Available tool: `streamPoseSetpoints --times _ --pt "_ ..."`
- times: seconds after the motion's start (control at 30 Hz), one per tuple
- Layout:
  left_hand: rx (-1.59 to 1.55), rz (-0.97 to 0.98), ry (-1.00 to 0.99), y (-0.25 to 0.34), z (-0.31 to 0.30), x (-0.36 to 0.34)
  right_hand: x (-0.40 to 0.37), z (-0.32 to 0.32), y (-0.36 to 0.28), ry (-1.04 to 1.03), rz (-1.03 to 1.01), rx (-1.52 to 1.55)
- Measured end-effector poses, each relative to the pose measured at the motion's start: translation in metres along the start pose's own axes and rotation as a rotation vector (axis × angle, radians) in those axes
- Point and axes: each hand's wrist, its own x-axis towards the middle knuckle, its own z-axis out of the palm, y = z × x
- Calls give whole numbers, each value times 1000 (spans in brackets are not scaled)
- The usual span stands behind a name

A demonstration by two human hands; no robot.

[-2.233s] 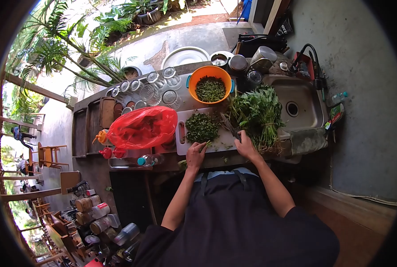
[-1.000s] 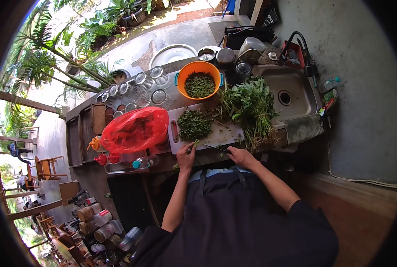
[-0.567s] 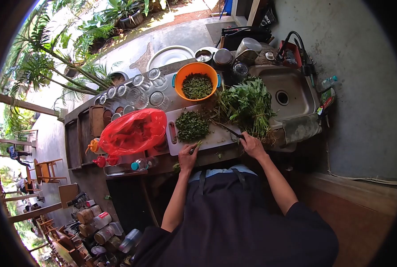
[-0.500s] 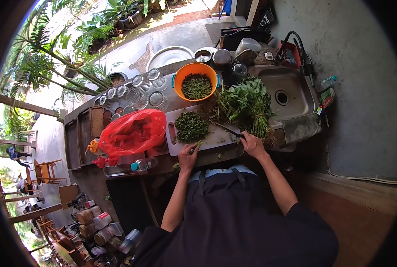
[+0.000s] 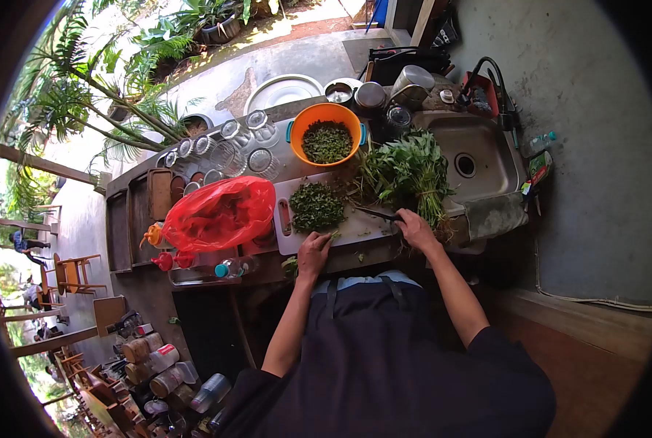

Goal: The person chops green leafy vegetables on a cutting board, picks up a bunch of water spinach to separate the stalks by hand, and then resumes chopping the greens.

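My right hand [image 5: 416,230] is closed around the black handle of a knife [image 5: 374,213], whose blade points left over the white cutting board [image 5: 362,232]. At the board's near edge my left hand [image 5: 314,252] is closed, with a small bit of green stem at its fingertips. Just beyond it lies a pile of chopped green leaves [image 5: 317,207]. Past the knife, a large bunch of leafy greens [image 5: 412,171] rests at the board's right side, stems toward me. Behind the board stands an orange basin [image 5: 302,120] with blue handles, holding more chopped leaves.
A red plastic bag [image 5: 220,215] sits left of the board, with a plastic bottle [image 5: 237,269] in front. Upturned glasses [image 5: 264,162] stand behind it. On the right is a metal sink [image 5: 486,164]. Metal pots [image 5: 370,95] line the back edge.
My left hand has turned slightly, its fingers now nearer the chopped pile. The knife has shifted a little, its blade lying flatter. The whole view has moved slightly.
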Motion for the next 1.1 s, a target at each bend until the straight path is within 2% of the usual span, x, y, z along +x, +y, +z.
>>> streamPoseSetpoints --times 0.1,0.2,0.43,0.53,0.63,1.03,1.1 --pt "4 12 -4 -1 3 3 -5 -30 0 -37 55 20" --pt "5 6 -2 -1 3 3 -18 -54 10 -86 25 -132" --pt "-38 6 11 -4 6 4 -24 -35 22 -164 -28 -357" --pt "-46 1 10 -4 6 3 -20 -28 22 -125 -27 -419" --pt "-60 -10 4 -5 6 3 -18 -32 20 -154 -20 -331" --pt "-78 2 14 -7 7 3 17 -26 14 -4 -61 -385" --pt "-77 0 14 -7 7 3 25 -21 9 48 -4 -405"
